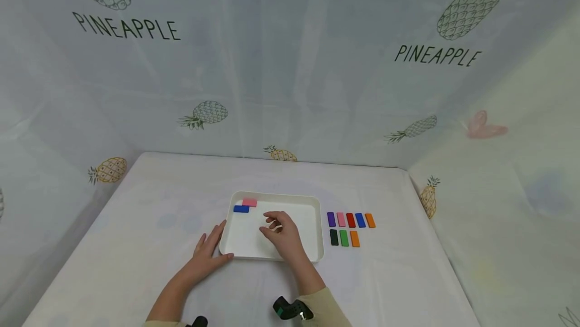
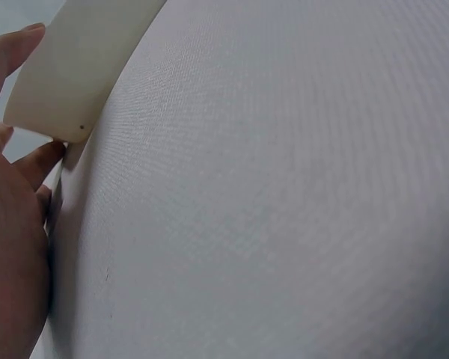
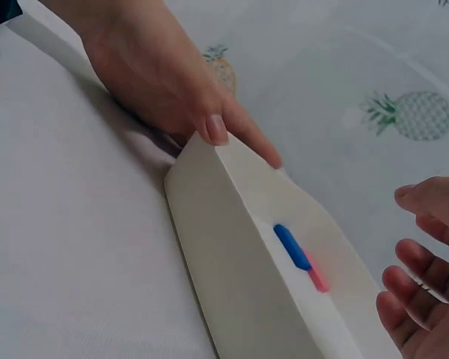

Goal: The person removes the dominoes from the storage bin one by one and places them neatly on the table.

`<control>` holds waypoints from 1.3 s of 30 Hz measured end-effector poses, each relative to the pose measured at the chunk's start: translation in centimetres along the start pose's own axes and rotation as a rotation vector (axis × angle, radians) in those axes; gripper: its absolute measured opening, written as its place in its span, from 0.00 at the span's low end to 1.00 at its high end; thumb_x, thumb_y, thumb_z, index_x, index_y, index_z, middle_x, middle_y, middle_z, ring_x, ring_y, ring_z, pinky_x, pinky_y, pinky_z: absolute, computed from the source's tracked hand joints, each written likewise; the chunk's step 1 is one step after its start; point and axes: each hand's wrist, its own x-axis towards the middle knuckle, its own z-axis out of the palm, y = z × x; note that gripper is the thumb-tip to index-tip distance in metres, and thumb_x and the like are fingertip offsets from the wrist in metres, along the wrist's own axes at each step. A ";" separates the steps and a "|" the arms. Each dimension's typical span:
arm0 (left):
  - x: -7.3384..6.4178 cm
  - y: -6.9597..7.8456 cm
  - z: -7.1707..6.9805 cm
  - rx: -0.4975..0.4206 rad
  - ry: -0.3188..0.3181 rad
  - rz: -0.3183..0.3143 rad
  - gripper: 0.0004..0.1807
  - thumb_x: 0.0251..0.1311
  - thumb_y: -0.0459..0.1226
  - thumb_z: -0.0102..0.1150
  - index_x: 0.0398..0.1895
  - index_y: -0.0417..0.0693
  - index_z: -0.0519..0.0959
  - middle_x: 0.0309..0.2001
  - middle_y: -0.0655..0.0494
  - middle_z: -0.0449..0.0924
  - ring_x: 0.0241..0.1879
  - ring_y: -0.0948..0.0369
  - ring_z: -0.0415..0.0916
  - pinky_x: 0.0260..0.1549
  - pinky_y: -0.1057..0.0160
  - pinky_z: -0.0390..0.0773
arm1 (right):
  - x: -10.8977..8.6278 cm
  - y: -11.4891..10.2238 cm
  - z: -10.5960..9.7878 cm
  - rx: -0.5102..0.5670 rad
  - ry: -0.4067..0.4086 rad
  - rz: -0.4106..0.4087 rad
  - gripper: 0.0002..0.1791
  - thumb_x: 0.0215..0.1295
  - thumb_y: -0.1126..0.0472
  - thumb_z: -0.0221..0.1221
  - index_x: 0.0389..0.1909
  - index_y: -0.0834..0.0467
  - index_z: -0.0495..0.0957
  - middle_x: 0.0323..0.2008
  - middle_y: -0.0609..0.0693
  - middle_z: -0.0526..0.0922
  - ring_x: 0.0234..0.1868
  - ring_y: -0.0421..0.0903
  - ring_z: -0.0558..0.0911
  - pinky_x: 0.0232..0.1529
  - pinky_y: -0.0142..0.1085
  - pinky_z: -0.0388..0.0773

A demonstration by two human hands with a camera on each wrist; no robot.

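A white rectangular tray [image 1: 272, 251] lies on the cloth-covered table. Inside it, near the far left corner, a pink block [image 1: 249, 202] and a blue block [image 1: 241, 209] sit against each other, the pink one farther back and shifted right. My left hand [image 1: 206, 256] rests at the tray's near left corner, thumb on the rim and fingers stretched along the left side. Above the middle of the tray hovers my right hand [image 1: 285, 236], its fingers loosely bent. Nothing shows between them in the head or right wrist view.
Right of the tray, small flat blocks stand in two rows: purple [image 1: 332, 219], pink, red, blue and orange behind; black [image 1: 334, 237], green and orange in front. Pineapple-printed cloth [image 1: 281, 90] hangs behind and beside the table.
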 end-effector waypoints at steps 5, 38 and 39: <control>0.0 0.3 -0.2 0.001 -0.011 -0.015 0.54 0.53 0.52 0.68 0.78 0.51 0.48 0.74 0.42 0.52 0.75 0.43 0.36 0.68 0.41 0.26 | 1.6 0.2 1.4 0.014 -0.030 0.037 0.22 0.56 0.64 0.70 0.52 0.62 0.79 0.45 0.54 0.80 0.46 0.51 0.78 0.44 0.33 0.77; -0.2 0.0 -0.3 -0.020 -0.004 0.015 0.52 0.55 0.52 0.67 0.78 0.51 0.48 0.74 0.42 0.53 0.75 0.43 0.36 0.68 0.40 0.26 | 7.0 3.1 4.3 -0.257 -0.192 0.108 0.32 0.53 0.60 0.72 0.62 0.56 0.76 0.65 0.51 0.72 0.56 0.51 0.76 0.55 0.39 0.76; -0.2 0.0 -0.3 -0.017 -0.003 0.012 0.52 0.55 0.52 0.67 0.78 0.51 0.48 0.74 0.42 0.53 0.75 0.43 0.36 0.68 0.41 0.26 | 7.0 3.2 4.3 -0.270 -0.197 0.096 0.32 0.53 0.60 0.72 0.61 0.56 0.76 0.65 0.51 0.72 0.56 0.51 0.76 0.55 0.39 0.76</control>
